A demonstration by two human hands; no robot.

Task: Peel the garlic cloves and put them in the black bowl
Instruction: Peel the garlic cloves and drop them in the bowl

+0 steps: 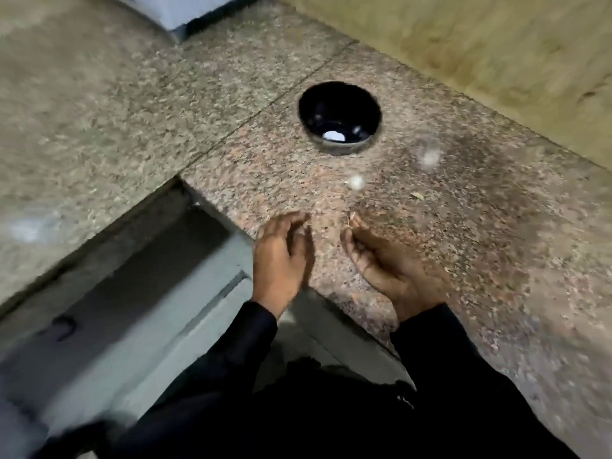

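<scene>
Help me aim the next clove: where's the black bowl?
In the head view, the black bowl sits on the granite counter, beyond both hands, near the far wall.

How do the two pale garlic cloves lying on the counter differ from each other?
The nearer garlic clove lies closer to the hands; the farther garlic clove lies more to the right, on a darker patch of the granite counter. The nearer one looks smaller and sharper; the farther is more blurred. Both are whitish and outside the black bowl.

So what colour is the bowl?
Black, glossy inside, with a bright white glint near the bottom. The bowl shows best in the head view.
</scene>
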